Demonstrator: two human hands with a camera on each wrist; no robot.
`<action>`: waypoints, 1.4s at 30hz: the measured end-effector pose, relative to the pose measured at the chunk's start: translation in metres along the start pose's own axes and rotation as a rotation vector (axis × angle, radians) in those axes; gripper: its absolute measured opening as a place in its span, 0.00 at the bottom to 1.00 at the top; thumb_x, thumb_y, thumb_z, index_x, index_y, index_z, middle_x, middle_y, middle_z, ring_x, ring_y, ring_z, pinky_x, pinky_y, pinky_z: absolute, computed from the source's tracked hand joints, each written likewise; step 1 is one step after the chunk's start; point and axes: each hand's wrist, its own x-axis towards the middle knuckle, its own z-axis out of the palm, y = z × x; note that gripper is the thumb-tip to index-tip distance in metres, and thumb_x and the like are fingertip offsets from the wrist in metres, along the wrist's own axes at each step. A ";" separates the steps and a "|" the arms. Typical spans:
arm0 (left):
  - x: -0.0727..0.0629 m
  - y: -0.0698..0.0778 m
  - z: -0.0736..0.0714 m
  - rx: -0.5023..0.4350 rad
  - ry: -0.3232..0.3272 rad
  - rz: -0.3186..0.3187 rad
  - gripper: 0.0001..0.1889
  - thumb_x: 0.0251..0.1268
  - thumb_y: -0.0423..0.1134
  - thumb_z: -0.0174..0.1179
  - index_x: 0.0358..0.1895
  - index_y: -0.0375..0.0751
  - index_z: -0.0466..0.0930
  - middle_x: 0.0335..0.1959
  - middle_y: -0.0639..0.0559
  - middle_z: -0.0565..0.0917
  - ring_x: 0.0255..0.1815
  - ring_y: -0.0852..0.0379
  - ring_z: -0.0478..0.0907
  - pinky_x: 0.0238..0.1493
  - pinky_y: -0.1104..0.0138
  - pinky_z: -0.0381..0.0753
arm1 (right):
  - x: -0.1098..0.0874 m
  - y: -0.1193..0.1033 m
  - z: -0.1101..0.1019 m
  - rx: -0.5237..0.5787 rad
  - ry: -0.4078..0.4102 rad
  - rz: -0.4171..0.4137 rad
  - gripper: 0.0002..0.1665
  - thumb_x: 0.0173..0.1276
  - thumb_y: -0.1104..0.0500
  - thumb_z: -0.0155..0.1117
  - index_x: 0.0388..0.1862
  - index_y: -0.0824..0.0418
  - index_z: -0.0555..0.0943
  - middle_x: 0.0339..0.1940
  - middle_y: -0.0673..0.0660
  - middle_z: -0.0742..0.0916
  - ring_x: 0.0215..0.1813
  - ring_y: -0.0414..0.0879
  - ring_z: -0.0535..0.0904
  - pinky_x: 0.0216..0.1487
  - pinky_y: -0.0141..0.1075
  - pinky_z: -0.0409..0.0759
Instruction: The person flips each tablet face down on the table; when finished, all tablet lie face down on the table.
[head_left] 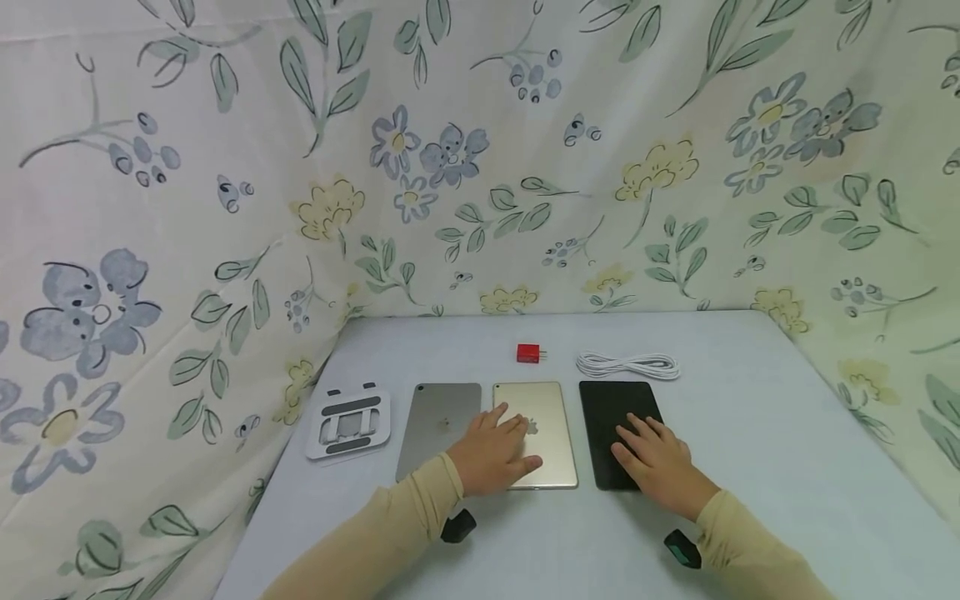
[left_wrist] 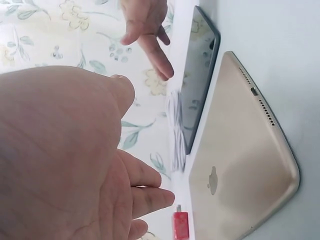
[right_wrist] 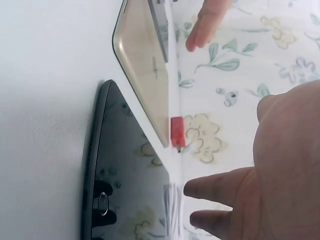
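Observation:
In the head view three tablets lie side by side: a grey one (head_left: pixel 427 425) at left, a gold one (head_left: pixel 551 454) in the middle, a black one (head_left: pixel 611 408) at right. My left hand (head_left: pixel 491 454) is over the gold tablet, its fingers spread and relaxed, holding nothing. Over the black tablet my right hand (head_left: pixel 660 467) has its fingers extended, also holding nothing. The wrist views show a gap between the hands and the tablets. The gold tablet (left_wrist: pixel 235 160) has its back up; the black tablet (right_wrist: pixel 132 165) reflects the cloth in its glossy face.
A white folding stand (head_left: pixel 350 423) lies left of the tablets. Behind them are a red plug adapter (head_left: pixel 528 353) and a coiled white cable (head_left: pixel 628 365). Floral cloth (head_left: pixel 525 167) hangs around the white table (head_left: pixel 750 400) at the back and sides.

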 end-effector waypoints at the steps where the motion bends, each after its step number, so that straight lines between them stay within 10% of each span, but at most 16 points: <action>1: 0.000 0.001 0.000 0.002 -0.001 0.004 0.39 0.85 0.66 0.42 0.82 0.38 0.66 0.82 0.46 0.68 0.86 0.40 0.53 0.81 0.46 0.55 | 0.000 0.001 0.000 -0.003 0.003 0.001 0.36 0.89 0.44 0.47 0.77 0.72 0.73 0.81 0.76 0.66 0.80 0.78 0.51 0.66 0.78 0.51; 42: 0.049 0.045 0.020 -0.010 -0.125 0.123 0.43 0.81 0.72 0.42 0.84 0.43 0.64 0.84 0.52 0.65 0.86 0.46 0.50 0.82 0.46 0.52 | -0.006 0.036 -0.003 -0.052 -0.053 0.216 0.50 0.87 0.34 0.44 0.82 0.77 0.58 0.77 0.85 0.63 0.77 0.84 0.51 0.65 0.81 0.50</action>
